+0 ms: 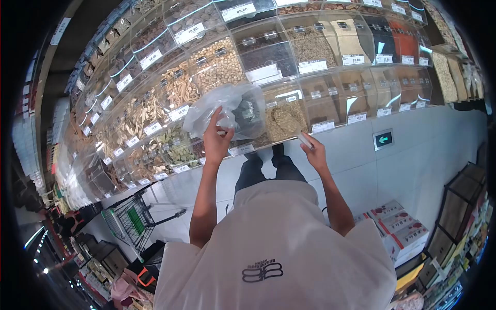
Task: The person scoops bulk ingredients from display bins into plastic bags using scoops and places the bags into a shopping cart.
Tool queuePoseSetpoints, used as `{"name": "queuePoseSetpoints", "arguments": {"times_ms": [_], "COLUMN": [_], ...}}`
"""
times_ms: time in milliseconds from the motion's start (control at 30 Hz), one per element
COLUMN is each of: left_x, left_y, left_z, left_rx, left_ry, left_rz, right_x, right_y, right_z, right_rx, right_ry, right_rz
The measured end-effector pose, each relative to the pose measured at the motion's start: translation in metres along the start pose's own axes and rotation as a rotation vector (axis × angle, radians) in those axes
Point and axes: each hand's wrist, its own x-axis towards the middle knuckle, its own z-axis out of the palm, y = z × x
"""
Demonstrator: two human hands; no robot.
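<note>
My left hand (217, 142) holds a clear plastic bag (223, 109) over the front row of bins, its fingers pinched on the film. To the right, my right hand (315, 151) grips a small pale object (304, 139), perhaps a handle or a lid edge, at the front of a bin of greenish-brown seeds (284, 120). A price label (241, 150) sits on the bin edge between the hands. What lies behind the bag is partly hidden.
Clear-lidded bins of dried goods (214, 62) rise in rows ahead. A shopping cart (129, 222) stands at the lower left, stacked boxes (398, 227) at the lower right. A green arrow sign (383, 139) is on the floor.
</note>
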Motion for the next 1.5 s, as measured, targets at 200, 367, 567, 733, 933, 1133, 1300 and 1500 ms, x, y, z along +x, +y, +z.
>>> {"name": "queuePoseSetpoints", "arguments": {"times_ms": [200,367,567,733,933,1133,1300,1500], "left_x": [-0.002,-0.004,-0.007,-0.012,-0.015,-0.012,-0.012,-0.005], "left_y": [-0.008,-0.014,-0.02,-0.019,-0.015,-0.022,-0.044,-0.048], "left_z": [0.003,0.008,0.01,0.011,0.001,-0.016,-0.022,-0.022], "left_rx": [-0.021,-0.031,-0.074,-0.032,-0.094,-0.102,-0.14,-0.177], "left_ry": [0.013,0.027,0.042,0.042,0.085,0.152,0.16,0.115], "left_rz": [0.051,0.084,0.105,0.127,0.149,0.218,0.209,0.153], "right_x": [-0.003,-0.006,-0.006,0.005,0.054,0.072,0.057,0.028], "right_y": [-0.015,-0.031,-0.069,-0.136,-0.21,-0.228,-0.226,-0.215], "right_z": [-0.022,-0.039,-0.055,-0.061,0.012,0.083,0.022,-0.047], "right_rx": [-0.004,0.021,-0.015,-0.076,-0.707,-0.965,-0.797,-0.488], "right_ry": [-0.037,-0.068,-0.129,-0.196,-0.29,-0.236,-0.26,-0.184], "right_rz": [0.033,0.031,0.154,0.005,-0.273,-0.661,-0.433,-0.21]}}
